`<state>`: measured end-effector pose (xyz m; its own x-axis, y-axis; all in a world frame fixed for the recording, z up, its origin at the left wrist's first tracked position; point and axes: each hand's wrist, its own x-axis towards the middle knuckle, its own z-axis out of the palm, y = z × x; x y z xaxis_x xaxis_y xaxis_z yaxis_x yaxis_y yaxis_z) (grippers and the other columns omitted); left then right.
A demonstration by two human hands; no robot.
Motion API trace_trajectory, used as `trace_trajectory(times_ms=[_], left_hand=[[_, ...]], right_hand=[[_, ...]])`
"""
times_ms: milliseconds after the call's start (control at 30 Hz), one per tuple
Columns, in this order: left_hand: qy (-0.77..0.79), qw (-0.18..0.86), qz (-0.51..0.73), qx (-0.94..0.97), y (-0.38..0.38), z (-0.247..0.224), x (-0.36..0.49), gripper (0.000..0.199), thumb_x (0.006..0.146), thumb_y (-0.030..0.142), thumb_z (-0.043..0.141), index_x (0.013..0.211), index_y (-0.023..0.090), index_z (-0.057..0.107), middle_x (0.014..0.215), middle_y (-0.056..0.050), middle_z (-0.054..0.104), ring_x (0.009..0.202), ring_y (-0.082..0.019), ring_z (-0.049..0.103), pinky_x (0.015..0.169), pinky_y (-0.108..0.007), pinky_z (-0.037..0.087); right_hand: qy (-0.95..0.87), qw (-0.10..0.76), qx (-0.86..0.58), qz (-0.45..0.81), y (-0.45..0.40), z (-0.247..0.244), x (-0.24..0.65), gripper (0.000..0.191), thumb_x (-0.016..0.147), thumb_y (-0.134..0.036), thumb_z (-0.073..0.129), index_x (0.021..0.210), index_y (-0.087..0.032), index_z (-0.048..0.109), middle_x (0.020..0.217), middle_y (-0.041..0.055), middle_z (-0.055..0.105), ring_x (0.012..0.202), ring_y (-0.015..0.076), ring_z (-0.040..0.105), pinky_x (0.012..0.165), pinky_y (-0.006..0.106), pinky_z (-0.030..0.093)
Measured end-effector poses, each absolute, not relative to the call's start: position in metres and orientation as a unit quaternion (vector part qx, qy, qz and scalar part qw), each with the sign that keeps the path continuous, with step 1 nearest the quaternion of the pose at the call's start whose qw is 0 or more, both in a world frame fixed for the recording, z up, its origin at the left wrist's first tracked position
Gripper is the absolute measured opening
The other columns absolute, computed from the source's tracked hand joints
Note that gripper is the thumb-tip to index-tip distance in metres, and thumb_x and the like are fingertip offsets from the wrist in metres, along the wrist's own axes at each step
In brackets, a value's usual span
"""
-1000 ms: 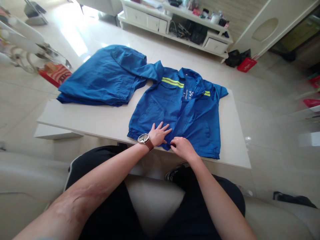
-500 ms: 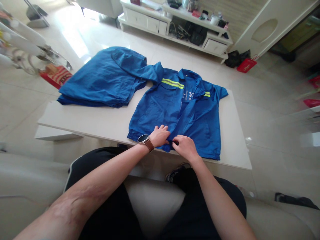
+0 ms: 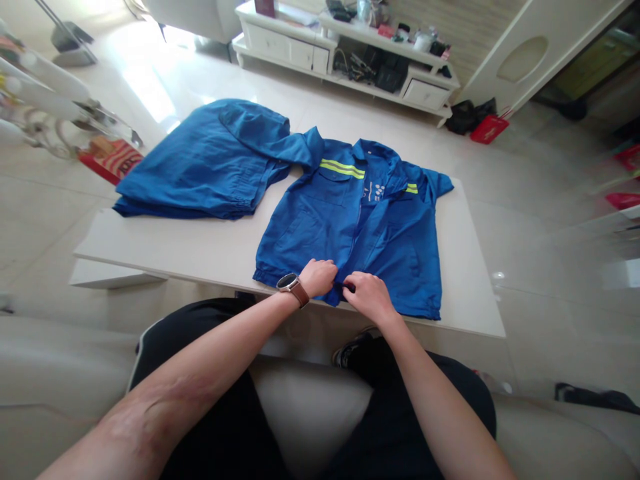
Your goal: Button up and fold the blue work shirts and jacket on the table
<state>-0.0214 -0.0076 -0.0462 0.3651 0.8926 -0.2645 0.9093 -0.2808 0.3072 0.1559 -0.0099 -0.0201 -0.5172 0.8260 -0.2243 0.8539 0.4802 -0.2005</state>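
The jacket [image 3: 310, 220] is matt, creased blue cloth; the table [image 3: 165, 250] looks smooth and faintly glossy.

One head view — from the person's own head, facing forward and steeply down over the black-clad legs [image 3: 220, 427] to the blue jacket [image 3: 310, 227]. Legs closest, counter [image 3: 170, 250] mid-range, white cabinet [image 3: 280, 47] farther off up top. Framing rolled — counter slopes down rightward.

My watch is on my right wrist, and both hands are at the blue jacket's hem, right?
No, the head view shows the watch on your left wrist; your left hand and right hand are at the hem of the blue jacket.
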Motion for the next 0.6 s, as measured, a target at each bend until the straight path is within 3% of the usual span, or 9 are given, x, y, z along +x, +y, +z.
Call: trace_trajectory(times_ms=[300,467,600], left_hand=[[0.582,0.222,0.07,0.779,-0.0007,-0.0473,-0.0277,0.015,0.096,0.022,0.052,0.096,0.019,0.067,0.104,-0.009,0.073,0.093,-0.022,0.069,0.079,-0.03,0.049],[0.561,0.235,0.041,0.792,-0.0021,-0.046,-0.0296,0.008,0.086,0.023,0.063,0.091,0.021,0.069,0.098,-0.006,0.075,0.094,-0.023,0.07,0.076,-0.029,0.049],[0.565,0.241,0.005,0.789,-0.0036,-0.0479,-0.0306,0.015,0.084,0.026,0.066,0.099,0.023,0.071,0.098,-0.007,0.076,0.095,-0.025,0.072,0.076,-0.029,0.051]], right_hand=[[0.868,0.058,0.468,-0.157,-0.0101,-0.019,0.155,0.019,0.094,-0.026,0.058,0.099,-0.027,0.077,0.101,0.0015,0.076,0.095,0.0185,0.069,0.076,0.026,0.044],[0.871,0.072,0.461,-0.154,-0.0126,-0.0212,0.1527,0.019,0.095,-0.025,0.058,0.099,-0.026,0.076,0.103,0.0021,0.076,0.097,0.0189,0.069,0.078,0.027,0.044],[0.879,0.08,0.445,-0.148,-0.0148,-0.0236,0.1509,0.02,0.095,-0.025,0.057,0.097,-0.025,0.077,0.1,0.0036,0.075,0.096,0.0191,0.069,0.079,0.027,0.045]])
